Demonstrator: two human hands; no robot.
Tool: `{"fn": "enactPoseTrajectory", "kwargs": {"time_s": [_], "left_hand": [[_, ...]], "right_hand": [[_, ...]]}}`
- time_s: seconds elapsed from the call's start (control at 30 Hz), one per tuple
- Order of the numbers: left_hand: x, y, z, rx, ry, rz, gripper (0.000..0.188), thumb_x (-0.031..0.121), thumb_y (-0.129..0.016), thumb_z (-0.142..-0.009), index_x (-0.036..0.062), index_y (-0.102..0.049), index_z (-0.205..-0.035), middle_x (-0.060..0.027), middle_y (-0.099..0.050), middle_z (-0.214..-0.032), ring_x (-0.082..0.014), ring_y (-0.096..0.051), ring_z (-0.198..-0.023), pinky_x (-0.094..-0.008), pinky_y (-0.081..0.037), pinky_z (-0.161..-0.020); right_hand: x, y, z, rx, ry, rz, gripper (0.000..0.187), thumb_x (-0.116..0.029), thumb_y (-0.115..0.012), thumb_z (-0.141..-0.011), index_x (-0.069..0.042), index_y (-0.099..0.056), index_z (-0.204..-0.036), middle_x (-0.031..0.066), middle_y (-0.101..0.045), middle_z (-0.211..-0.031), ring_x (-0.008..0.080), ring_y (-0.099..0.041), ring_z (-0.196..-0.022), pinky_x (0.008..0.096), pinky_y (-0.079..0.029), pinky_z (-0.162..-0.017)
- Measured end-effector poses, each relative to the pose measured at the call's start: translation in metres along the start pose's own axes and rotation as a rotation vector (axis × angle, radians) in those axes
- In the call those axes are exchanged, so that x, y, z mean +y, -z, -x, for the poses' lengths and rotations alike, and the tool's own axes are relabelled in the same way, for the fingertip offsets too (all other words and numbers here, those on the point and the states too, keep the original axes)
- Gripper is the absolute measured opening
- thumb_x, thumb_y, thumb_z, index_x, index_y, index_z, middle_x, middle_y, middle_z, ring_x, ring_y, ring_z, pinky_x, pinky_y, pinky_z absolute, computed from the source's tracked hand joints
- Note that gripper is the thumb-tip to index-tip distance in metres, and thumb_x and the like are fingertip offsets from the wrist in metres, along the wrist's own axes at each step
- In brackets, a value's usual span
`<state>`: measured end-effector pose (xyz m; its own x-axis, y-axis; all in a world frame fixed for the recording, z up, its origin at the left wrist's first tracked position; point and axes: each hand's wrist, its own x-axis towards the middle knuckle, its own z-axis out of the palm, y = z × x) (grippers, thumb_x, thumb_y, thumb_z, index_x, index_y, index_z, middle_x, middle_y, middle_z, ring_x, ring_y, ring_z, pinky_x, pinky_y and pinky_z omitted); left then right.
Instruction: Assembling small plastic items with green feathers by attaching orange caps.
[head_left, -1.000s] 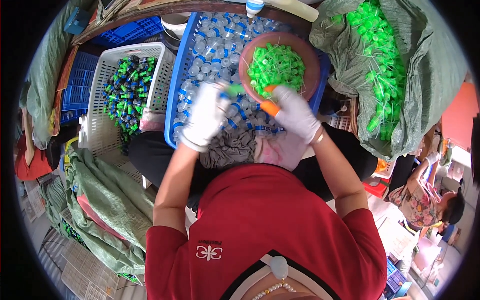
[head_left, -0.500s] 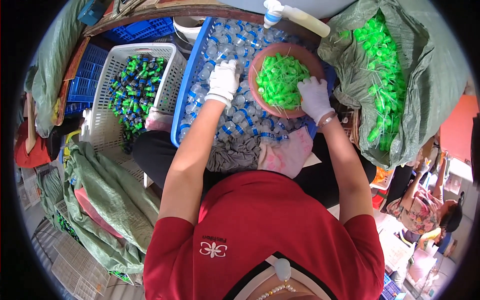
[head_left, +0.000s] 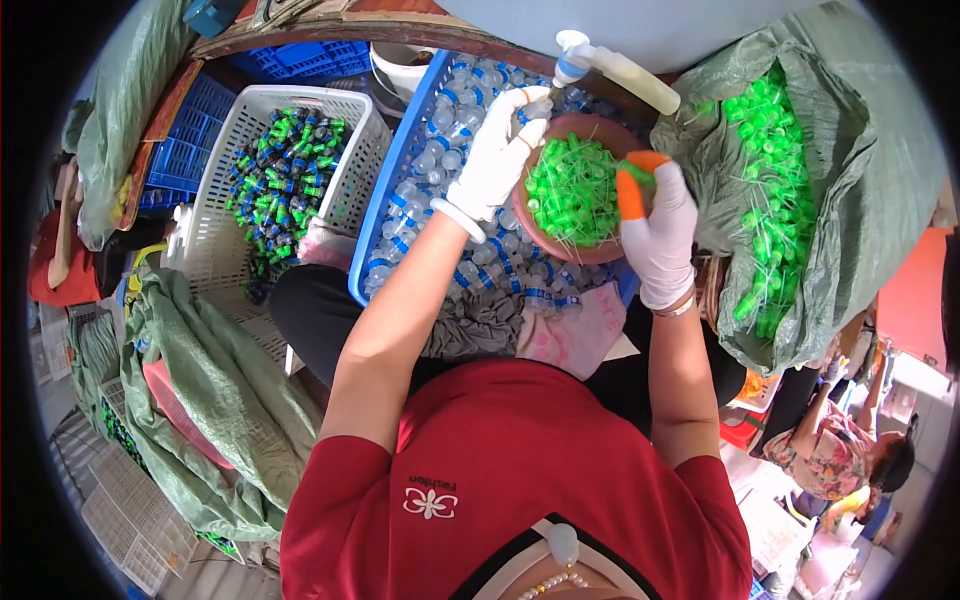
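Observation:
My left hand [head_left: 497, 150], in a white glove, pinches a small clear bottle [head_left: 541, 110] with a blue band. It is raised over the far side of a blue tub [head_left: 375, 235], close beneath the white-and-blue nozzle of a pale bottle [head_left: 635, 78]. My right hand [head_left: 660, 225], gloved in white with orange fingertip covers on thumb and finger, pinches a green cap [head_left: 641, 172], slightly blurred. It is lifted at the right rim of a pink bowl [head_left: 522, 205]. Green caps with thin clear tubes [head_left: 575, 190] fill the bowl, which rests on many clear blue-banded bottles [head_left: 430, 195] in the tub.
Left of the tub, a white perforated basket [head_left: 365, 150] holds small dark bottles with green caps [head_left: 285, 165]. On the right an open grey-green sack [head_left: 690, 160] is loaded with green caps [head_left: 765, 200]. Cloths [head_left: 575, 335] lie at the tub's near edge. Another person [head_left: 830, 450] is at far right.
My left hand has risen and moved right with a small bottle to the nozzle. My right hand has left the bowl's caps with one green cap pinched. The view has shifted slightly.

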<state>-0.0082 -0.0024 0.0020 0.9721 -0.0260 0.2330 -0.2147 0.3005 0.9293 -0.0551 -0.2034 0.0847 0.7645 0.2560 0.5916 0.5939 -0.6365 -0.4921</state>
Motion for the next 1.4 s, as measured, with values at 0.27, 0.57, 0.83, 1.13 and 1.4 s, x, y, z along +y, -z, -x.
{"fn": "enactPoseTrajectory", "kwargs": {"time_s": [0.27,0.57,0.83,1.13,1.4], "left_hand": [[0.012,-0.02,-0.01,0.088,-0.065,0.093,0.045,-0.005,-0.061,-0.09,0.0031,-0.047,-0.132,-0.0062,-0.056,-0.118,-0.015,-0.055,-0.108,-0.0307,-0.05,-0.094],[0.005,-0.017,-0.009,0.059,-0.05,0.076,0.043,-0.008,-0.059,-0.089,0.0035,-0.048,-0.13,-0.0056,-0.055,-0.116,-0.0146,-0.055,-0.107,-0.031,-0.049,-0.095],[0.005,-0.017,-0.009,0.052,-0.04,0.111,0.042,-0.009,-0.058,-0.09,0.0037,-0.049,-0.129,-0.0052,-0.055,-0.115,-0.0141,-0.054,-0.105,-0.0305,-0.049,-0.095],[-0.002,-0.014,-0.011,0.069,-0.046,0.06,0.043,-0.011,-0.056,-0.089,0.004,-0.049,-0.128,-0.0049,-0.054,-0.114,-0.014,-0.054,-0.105,-0.0303,-0.048,-0.095],[-0.019,-0.004,0.011,0.021,-0.111,-0.138,0.044,-0.011,-0.054,-0.089,0.004,-0.048,-0.13,-0.0062,-0.053,-0.118,-0.0139,-0.053,-0.107,-0.0292,-0.044,-0.099]], "right_hand": [[-0.011,0.01,-0.041,0.065,-0.125,0.07,0.036,0.001,-0.064,-0.091,-0.003,-0.06,-0.126,0.0047,-0.067,-0.098,0.0088,-0.056,-0.073,0.0234,-0.047,-0.067],[-0.004,0.001,-0.036,0.092,-0.092,0.057,0.032,0.001,-0.064,-0.091,-0.004,-0.065,-0.122,-0.0012,-0.066,-0.091,0.0033,-0.044,-0.065,0.0192,-0.04,-0.057],[-0.003,0.002,-0.038,0.097,-0.052,0.068,0.033,0.002,-0.065,-0.09,-0.004,-0.064,-0.122,0.0002,-0.066,-0.092,0.0049,-0.045,-0.064,0.0203,-0.041,-0.058],[-0.006,0.001,-0.041,0.103,-0.064,0.043,0.032,0.002,-0.066,-0.086,-0.004,-0.064,-0.117,0.0126,-0.069,-0.09,0.0261,-0.064,-0.072,0.0332,-0.05,-0.066],[-0.024,-0.008,-0.026,0.145,-0.145,-0.08,0.032,-0.002,-0.069,-0.083,-0.001,-0.062,-0.114,0.0156,-0.068,-0.086,0.0328,-0.063,-0.069,0.0397,-0.05,-0.065]]}}
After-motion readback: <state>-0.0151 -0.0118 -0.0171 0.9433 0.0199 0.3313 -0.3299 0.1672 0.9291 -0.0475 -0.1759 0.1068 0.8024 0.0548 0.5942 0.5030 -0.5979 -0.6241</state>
